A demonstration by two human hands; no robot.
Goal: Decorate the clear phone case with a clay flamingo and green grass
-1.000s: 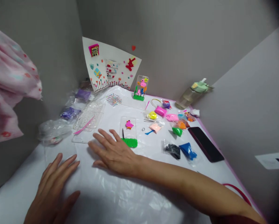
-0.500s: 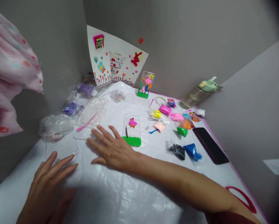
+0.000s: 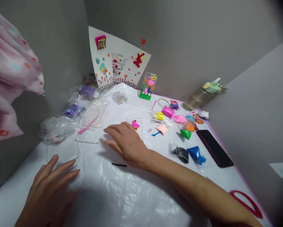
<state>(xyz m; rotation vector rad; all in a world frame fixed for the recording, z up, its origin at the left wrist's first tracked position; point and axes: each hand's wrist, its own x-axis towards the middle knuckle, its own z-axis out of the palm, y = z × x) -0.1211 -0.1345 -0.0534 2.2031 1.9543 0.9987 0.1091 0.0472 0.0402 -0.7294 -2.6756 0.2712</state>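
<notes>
My right hand (image 3: 129,143) hovers over the middle of the table with fingers stretched, covering much of a clear phone case (image 3: 138,119). A pink clay bird (image 3: 135,125) on that case shows past my knuckles; the case's green clay part is almost wholly hidden. Just below the hand, a thin black clay strip (image 3: 119,164) lies on the white sheet, apart from my fingers. My left hand (image 3: 52,186), fingers spread, holds nothing at the lower left. Its fingertips are nearest another clear case (image 3: 63,150).
Packets of coloured clay, such as green (image 3: 185,134), black (image 3: 180,154) and blue (image 3: 196,154), lie to the right beside a dark phone (image 3: 214,148). A bottle (image 3: 200,94) and a decorated phone case (image 3: 148,85) stand at the back. Pink cloth (image 3: 11,72) hangs at left.
My right hand has lifted off the sheet and shifted right, uncovering the black clay strip and covering the green part of the case. My left hand stays nearly still.
</notes>
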